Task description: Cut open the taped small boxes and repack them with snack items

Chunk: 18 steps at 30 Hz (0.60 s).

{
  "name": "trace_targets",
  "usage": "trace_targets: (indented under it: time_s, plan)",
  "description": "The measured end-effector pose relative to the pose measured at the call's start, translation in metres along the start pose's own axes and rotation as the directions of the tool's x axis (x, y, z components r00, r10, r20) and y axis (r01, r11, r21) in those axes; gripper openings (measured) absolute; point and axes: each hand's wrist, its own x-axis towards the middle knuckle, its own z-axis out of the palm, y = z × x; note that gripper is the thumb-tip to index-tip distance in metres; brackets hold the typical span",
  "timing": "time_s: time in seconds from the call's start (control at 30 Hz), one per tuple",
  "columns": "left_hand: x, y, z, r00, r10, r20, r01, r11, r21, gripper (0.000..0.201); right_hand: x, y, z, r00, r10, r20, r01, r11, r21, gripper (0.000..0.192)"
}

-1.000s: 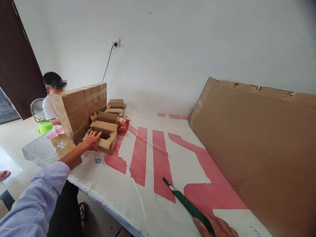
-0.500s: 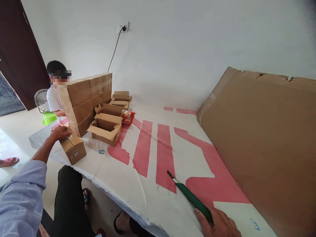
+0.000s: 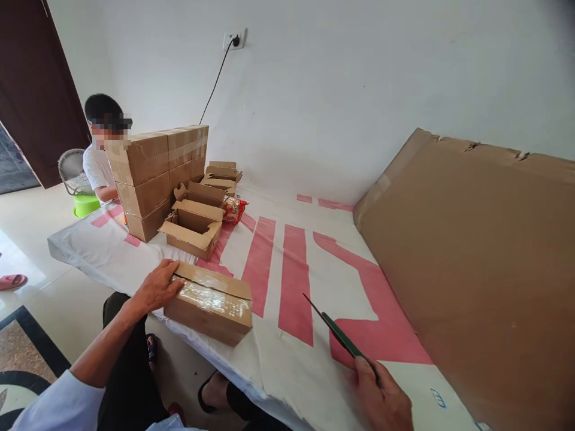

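A taped, rectangular cardboard box (image 3: 209, 303) with a glossy strip along its top lay near the front edge of the white, red-striped counter (image 3: 287, 359). The left hand (image 3: 157, 287) rested flat against its left end, fingers (image 3: 173, 279) spread loosely. The right hand (image 3: 381, 402) was closed around a slim green-handled knife (image 3: 341, 335), blade pointing toward the box.

1. A taped box (image 3: 209, 302) lies on the sheet (image 3: 287, 353) near its front edge, at my 11 o'clock.
2. My left hand (image 3: 157, 287) rests on that box's left end.
3. At 1 o'clock my right hand (image 3: 381, 401) holds a cutter (image 3: 339, 332), its blade pointing to 11, probably just above the sheet.
4. Open boxes (image 3: 193, 230) sit beyond the taped box; a stack of boxes (image 3: 157, 173) stands left of them.
5. A cardboard sheet (image 3: 476, 263) leans at 2 o'clock.
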Motion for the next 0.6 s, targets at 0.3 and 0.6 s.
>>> trace_targets:
  time_s: [0.3, 0.6]
  plan:
    - [-0.006, -0.009, 0.028, 1.0, -0.014, 0.001, 0.012, 0.786, -0.618, 0.025, -0.016, -0.102, 0.012, 0.917, 0.134, 0.375, -0.381, 0.57, 0.728, 0.048]
    - [0.01, -0.015, 0.031, 0.994, 0.073, 0.079, -0.004, 0.759, -0.651, 0.026, -0.025, -0.167, 0.054, 0.92, -0.054, 0.389, -0.28, 0.602, 0.748, 0.048]
